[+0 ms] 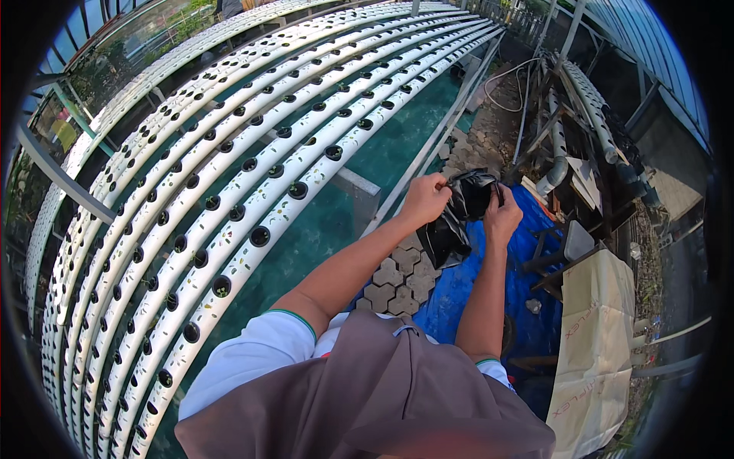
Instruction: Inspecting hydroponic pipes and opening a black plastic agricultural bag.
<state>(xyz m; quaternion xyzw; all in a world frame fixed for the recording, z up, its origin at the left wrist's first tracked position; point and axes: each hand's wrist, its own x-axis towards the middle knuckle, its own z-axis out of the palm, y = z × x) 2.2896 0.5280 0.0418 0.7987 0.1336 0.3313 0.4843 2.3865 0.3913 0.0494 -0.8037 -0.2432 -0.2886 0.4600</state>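
Between my two hands hangs a black plastic bag [444, 238], its mouth spread and its lower part dangling. My left hand [425, 198] pinches the rim on one side, fingers closed on the plastic. On the opposite side my right hand [503, 215] grips the rim between thumb and fingers. The bag's inside looks dark, and I cannot tell whether anything is in it. Under the bag are hexagonal paving stones [401, 278] and a blue tarpaulin [447, 304].
White hydroponic pipes [241, 267] with round holes, some holding seedlings, run along the left above a green floor [309, 246]. A metal support beam [358, 186] juts out near my left arm. At right stand a beige printed sheet [596, 321], a grey pipe elbow [555, 172] and stacked frames.
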